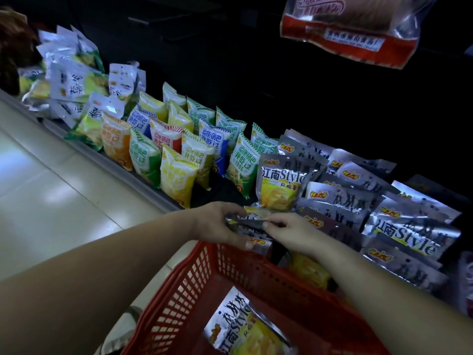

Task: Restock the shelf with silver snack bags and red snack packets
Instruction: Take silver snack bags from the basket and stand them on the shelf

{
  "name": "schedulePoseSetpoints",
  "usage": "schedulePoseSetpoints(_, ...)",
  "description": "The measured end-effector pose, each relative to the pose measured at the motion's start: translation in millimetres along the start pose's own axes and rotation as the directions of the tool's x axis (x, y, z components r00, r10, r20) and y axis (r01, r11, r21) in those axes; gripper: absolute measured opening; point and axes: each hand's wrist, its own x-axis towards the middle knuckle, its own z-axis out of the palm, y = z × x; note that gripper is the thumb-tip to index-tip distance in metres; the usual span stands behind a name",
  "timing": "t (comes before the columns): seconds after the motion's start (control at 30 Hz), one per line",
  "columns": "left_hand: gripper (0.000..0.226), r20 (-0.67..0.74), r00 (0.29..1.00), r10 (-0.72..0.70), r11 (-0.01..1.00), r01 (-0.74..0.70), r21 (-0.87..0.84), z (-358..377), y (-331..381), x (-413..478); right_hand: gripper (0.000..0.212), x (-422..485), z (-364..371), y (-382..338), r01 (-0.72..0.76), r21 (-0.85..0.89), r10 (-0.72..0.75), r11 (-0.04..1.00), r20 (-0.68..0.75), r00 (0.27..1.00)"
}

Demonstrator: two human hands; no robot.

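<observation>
Both hands hold one silver snack bag (252, 228) edge-on above the far rim of the red basket (184, 288). My left hand (221, 222) grips its left end; my right hand (290, 233) pinches its right end. Another silver snack bag (243, 326) lies in the basket. Just beyond the hands, a silver bag (280, 183) stands upright at the shelf front. To its right lies a stack of several silver bags (399, 224). A red snack packet (355, 26) hangs above at the top right.
Green, yellow, orange and blue snack bags (179, 149) fill the shelf to the left, with white and green bags (74, 80) farther left. The grey shelf edge (143, 180) runs diagonally. Pale floor tiles (51, 190) lie to the left.
</observation>
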Motion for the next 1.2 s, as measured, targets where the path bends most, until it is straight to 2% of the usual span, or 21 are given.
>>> schedulePoseSetpoints(0.13,0.040,-0.100,0.991,0.085,0.989,-0.096,-0.109,0.5,2.7,2.7,0.031,-1.3,-0.5,-7.2,0.019,-0.014,-0.018,1.000,0.062,0.998)
schedulePoseSetpoints(0.23,0.014,-0.162,0.987,0.018,0.981,-0.049,-0.187,3.4,6.2,6.2,0.028,-4.9,-5.0,-10.2,-0.007,0.003,0.007,1.000,0.103,0.995)
schedulePoseSetpoints(0.3,0.020,-0.149,0.988,-0.032,0.980,0.002,-0.200,5.4,6.6,5.5,0.020,-7.7,-6.5,-9.0,-0.053,0.077,0.045,0.996,0.104,0.994)
schedulePoseSetpoints(0.37,0.025,-0.138,0.990,-0.040,0.980,0.012,-0.200,6.0,6.4,3.6,0.026,-10.3,-8.2,-10.6,-0.075,0.126,0.064,0.989,0.091,0.994)
schedulePoseSetpoints(0.43,0.029,-0.152,0.987,-0.058,0.963,0.015,-0.271,2.5,6.1,1.5,0.023,-10.5,-9.2,-12.3,-0.058,0.111,0.053,0.992,0.048,0.997)
schedulePoseSetpoints(0.53,0.030,-0.218,0.973,-0.075,0.940,-0.003,-0.340,-4.5,5.5,5.3,0.016,-7.3,-10.1,-12.1,-0.003,-0.012,0.000,1.000,-0.173,0.985)
schedulePoseSetpoints(0.6,0.026,-0.295,0.954,-0.054,0.950,-0.041,-0.308,-8.4,6.1,11.8,0.023,-1.7,-11.3,-7.6,0.013,-0.038,-0.026,0.999,-0.340,0.940)
schedulePoseSetpoints(0.67,0.024,-0.373,0.928,-0.007,0.965,-0.091,-0.245,-11.6,10.0,20.1,0.030,9.8,-19.2,-4.3,0.027,-0.070,-0.056,0.997,-0.442,0.895)
schedulePoseSetpoints(0.8,0.034,-0.442,0.895,0.064,0.970,-0.159,-0.181,-13.0,23.9,35.4,0.044,47.6,-51.3,0.5,-0.087,-0.288,-0.107,0.954,-0.595,0.796)
schedulePoseSetpoints(0.87,0.038,-0.470,0.879,0.080,0.970,-0.176,-0.165,-11.4,24.8,40.8,0.053,65.8,-63.7,0.5,-0.134,-0.404,-0.155,0.905,-0.606,0.780)
schedulePoseSetpoints(1.03,0.045,-0.506,0.861,0.043,0.962,-0.174,-0.213,-14.2,15.2,47.4,0.064,98.1,-77.7,-3.1,-0.188,-0.561,-0.163,0.806,-0.516,0.841)
schedulePoseSetpoints(1.1,0.045,-0.512,0.858,0.037,0.963,-0.168,-0.211,-14.6,8.4,49.2,0.057,103.2,-76.0,-1.9,-0.233,-0.585,-0.127,0.777,-0.509,0.851)
schedulePoseSetpoints(1.2,0.043,-0.512,0.859,0.023,0.970,-0.142,-0.195,-15.2,3.1,47.7,0.024,99.7,-71.8,-0.6,-0.269,-0.589,-0.134,0.762,-0.550,0.825)
